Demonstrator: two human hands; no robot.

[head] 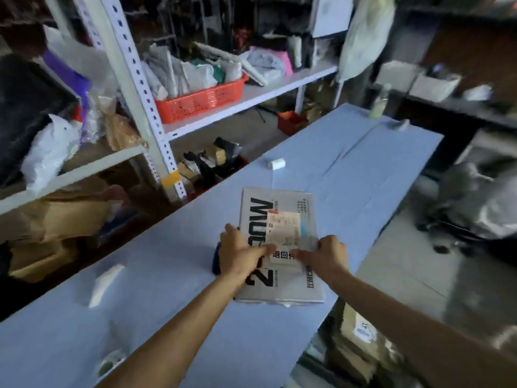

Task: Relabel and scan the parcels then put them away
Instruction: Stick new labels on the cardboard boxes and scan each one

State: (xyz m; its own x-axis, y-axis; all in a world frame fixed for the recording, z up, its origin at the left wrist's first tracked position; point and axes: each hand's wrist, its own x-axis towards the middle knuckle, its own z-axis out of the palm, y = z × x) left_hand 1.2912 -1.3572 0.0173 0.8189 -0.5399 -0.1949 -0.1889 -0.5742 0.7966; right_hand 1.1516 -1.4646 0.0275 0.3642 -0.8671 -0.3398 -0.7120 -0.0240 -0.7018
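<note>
A flat grey parcel [279, 292] with large black letters lies on the blue table [195, 317], straight in front of me. An older shipping label [284, 224] is stuck near its middle. Just below that lies a white label [283, 256] with black characters. My left hand [240, 254] reaches in from the left, its fingers laid flat on this white label. From the right, my right hand [326, 254] touches the label's other end with its fingertips. A dark blue object [216, 260] is half hidden under my left hand.
A small white roll [276, 163] lies farther back on the table, and a white scrap [106, 281] to the left. White shelving on the left holds a red basket [201, 100] of bags. Cardboard boxes [361, 329] sit below the table's right edge.
</note>
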